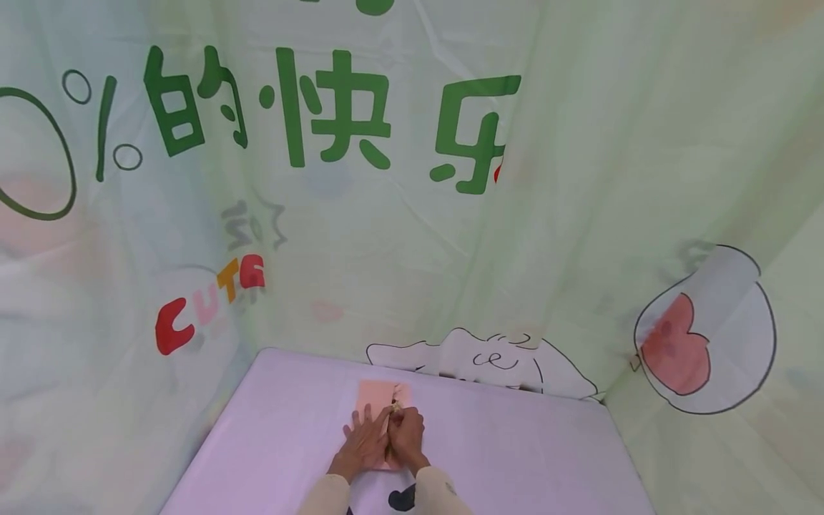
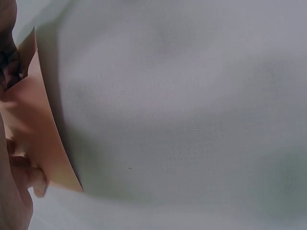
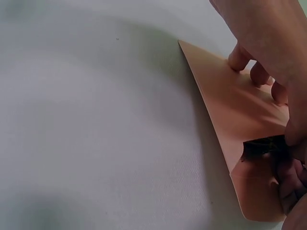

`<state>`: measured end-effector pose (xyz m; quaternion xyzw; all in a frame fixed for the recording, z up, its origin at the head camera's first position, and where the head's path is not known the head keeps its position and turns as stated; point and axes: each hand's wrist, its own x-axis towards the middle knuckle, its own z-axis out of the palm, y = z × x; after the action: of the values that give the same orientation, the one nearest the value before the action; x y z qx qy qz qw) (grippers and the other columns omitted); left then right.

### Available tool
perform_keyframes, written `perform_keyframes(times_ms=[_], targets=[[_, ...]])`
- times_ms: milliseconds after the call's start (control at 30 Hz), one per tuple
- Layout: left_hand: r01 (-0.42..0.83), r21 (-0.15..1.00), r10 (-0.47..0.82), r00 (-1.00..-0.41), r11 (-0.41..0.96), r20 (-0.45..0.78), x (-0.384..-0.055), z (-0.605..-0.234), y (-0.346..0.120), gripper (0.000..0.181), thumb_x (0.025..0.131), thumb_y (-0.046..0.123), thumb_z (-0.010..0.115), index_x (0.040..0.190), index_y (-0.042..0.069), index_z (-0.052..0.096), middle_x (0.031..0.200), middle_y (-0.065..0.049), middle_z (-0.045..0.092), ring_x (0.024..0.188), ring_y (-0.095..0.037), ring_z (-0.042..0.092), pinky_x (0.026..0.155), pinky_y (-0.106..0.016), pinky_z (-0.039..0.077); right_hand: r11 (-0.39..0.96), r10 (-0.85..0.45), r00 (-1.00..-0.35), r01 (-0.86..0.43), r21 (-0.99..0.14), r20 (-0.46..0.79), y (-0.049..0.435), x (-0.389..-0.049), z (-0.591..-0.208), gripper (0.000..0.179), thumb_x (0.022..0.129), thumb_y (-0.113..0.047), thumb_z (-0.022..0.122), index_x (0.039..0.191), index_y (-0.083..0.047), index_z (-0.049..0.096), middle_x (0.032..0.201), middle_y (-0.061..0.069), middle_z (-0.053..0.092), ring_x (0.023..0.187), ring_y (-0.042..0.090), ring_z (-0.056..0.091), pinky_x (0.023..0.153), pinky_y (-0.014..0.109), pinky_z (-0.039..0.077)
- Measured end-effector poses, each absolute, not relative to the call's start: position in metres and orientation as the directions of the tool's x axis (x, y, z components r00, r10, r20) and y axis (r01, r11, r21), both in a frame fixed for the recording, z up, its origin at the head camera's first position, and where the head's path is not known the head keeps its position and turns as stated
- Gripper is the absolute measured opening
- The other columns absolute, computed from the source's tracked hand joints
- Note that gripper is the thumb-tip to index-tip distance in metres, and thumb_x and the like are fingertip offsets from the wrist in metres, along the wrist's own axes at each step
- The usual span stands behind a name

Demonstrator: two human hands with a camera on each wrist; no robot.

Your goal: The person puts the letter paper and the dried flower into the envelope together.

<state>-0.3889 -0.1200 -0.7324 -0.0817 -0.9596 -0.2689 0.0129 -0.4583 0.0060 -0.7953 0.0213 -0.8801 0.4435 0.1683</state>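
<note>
A flat pink paper sheet or cover (image 1: 375,392) lies on the lavender table surface. In the right wrist view the pink paper (image 3: 216,96) has a curved cut-out edge, with a dark piece bearing gold lines (image 3: 261,145) showing beside it. My left hand (image 1: 365,441) rests on the paper's left part, fingers spread. Close beside it, my right hand (image 1: 407,433) has curled fingers on the right part and pinches a small pale thing (image 1: 395,408), too small to identify. The left wrist view shows the paper's edge (image 2: 53,139) and part of the left hand (image 2: 17,191).
The lavender table (image 1: 515,443) extends to both sides. Behind it and along both sides hangs a pale printed curtain (image 1: 412,236). A dark shape (image 1: 402,498) shows between the forearms near the front.
</note>
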Motion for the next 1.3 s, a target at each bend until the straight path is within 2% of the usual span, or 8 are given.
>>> perform_keyframes(times_ms=[200, 400, 633, 733, 867, 1033, 1133, 1300], targets=[[0.180, 0.515, 0.159, -0.984, 0.838, 0.086, -0.393, -0.735, -0.116, 0.050, 0.110, 0.035, 0.054, 0.159, 0.025, 0.045, 0.160, -0.037, 0.045, 0.136, -0.066, 0.050, 0.099, -0.085, 0.044, 0.556, 0.100, -0.946, -0.204, -0.806, 0.308, 0.007, -0.450, -0.774, 0.008, 0.081, 0.005, 0.073, 0.078, -0.001, 0.076, 0.074, 0.007, 0.068, 0.066, 0.017, 0.056, 0.060, 0.033, 0.048], [0.175, 0.541, 0.165, -0.984, 0.823, 0.066, -0.390, -0.724, -0.114, 0.051, 0.111, 0.034, 0.054, 0.160, 0.024, 0.044, 0.162, -0.039, 0.044, 0.140, -0.069, 0.047, 0.101, -0.087, 0.041, 0.563, 0.047, -0.952, -0.226, -0.795, 0.304, 0.014, -0.433, -0.740, 0.008, 0.082, 0.001, 0.072, 0.082, -0.001, 0.080, 0.076, 0.007, 0.071, 0.068, 0.018, 0.058, 0.061, 0.038, 0.049], [0.179, 0.541, 0.181, -0.982, 0.822, 0.050, -0.389, -0.716, -0.110, 0.053, 0.112, 0.037, 0.052, 0.162, 0.021, 0.043, 0.166, -0.038, 0.042, 0.145, -0.070, 0.044, 0.105, -0.088, 0.039, 0.573, 0.070, -0.969, -0.155, -0.805, 0.237, 0.021, -0.451, -0.759, 0.009, 0.083, -0.004, 0.073, 0.081, -0.007, 0.081, 0.077, 0.001, 0.070, 0.071, 0.016, 0.059, 0.066, 0.037, 0.049], [0.186, 0.539, 0.184, -0.981, 0.821, 0.057, -0.389, -0.715, -0.110, 0.054, 0.113, 0.037, 0.052, 0.163, 0.020, 0.042, 0.165, -0.038, 0.042, 0.145, -0.070, 0.044, 0.105, -0.088, 0.039, 0.592, 0.059, -0.969, -0.160, -0.790, 0.240, 0.023, -0.454, -0.762, 0.009, 0.084, -0.005, 0.074, 0.082, -0.007, 0.082, 0.078, 0.004, 0.073, 0.071, 0.019, 0.062, 0.066, 0.040, 0.051], [0.193, 0.539, 0.187, -0.980, 0.820, 0.066, -0.386, -0.718, -0.109, 0.054, 0.113, 0.035, 0.050, 0.164, 0.019, 0.041, 0.164, -0.039, 0.043, 0.143, -0.070, 0.045, 0.104, -0.088, 0.040, 0.603, 0.055, -0.974, -0.142, -0.785, 0.219, 0.023, -0.442, -0.746, 0.010, 0.086, -0.007, 0.074, 0.087, -0.005, 0.083, 0.084, 0.007, 0.075, 0.075, 0.020, 0.063, 0.068, 0.042, 0.052], [0.171, 0.526, 0.177, -0.983, 0.833, 0.039, -0.383, -0.716, -0.109, 0.054, 0.113, 0.035, 0.053, 0.163, 0.023, 0.041, 0.165, -0.037, 0.042, 0.144, -0.067, 0.046, 0.105, -0.086, 0.041, 0.587, 0.008, -0.972, -0.185, -0.789, 0.234, 0.024, -0.436, -0.745, 0.010, 0.085, -0.003, 0.073, 0.088, -0.003, 0.082, 0.081, 0.006, 0.074, 0.073, 0.018, 0.060, 0.066, 0.039, 0.050], [0.177, 0.534, 0.169, -0.983, 0.827, 0.065, -0.383, -0.717, -0.113, 0.053, 0.110, 0.033, 0.056, 0.161, 0.023, 0.043, 0.163, -0.038, 0.044, 0.140, -0.065, 0.048, 0.102, -0.086, 0.042, 0.585, -0.034, -0.970, -0.213, -0.782, 0.239, 0.023, -0.436, -0.744, 0.009, 0.086, -0.002, 0.073, 0.087, -0.003, 0.083, 0.077, 0.004, 0.073, 0.070, 0.016, 0.059, 0.063, 0.037, 0.049], [0.218, 0.521, 0.143, -0.973, 0.825, 0.180, -0.385, -0.730, -0.123, 0.052, 0.108, 0.028, 0.053, 0.159, 0.030, 0.043, 0.154, -0.040, 0.048, 0.130, -0.065, 0.051, 0.089, -0.087, 0.044, 0.607, -0.066, -0.983, -0.176, -0.775, 0.172, 0.018, -0.435, -0.734, 0.007, 0.088, -0.006, 0.082, 0.093, -0.007, 0.087, 0.080, 0.001, 0.079, 0.071, 0.009, 0.063, 0.064, 0.033, 0.053]])
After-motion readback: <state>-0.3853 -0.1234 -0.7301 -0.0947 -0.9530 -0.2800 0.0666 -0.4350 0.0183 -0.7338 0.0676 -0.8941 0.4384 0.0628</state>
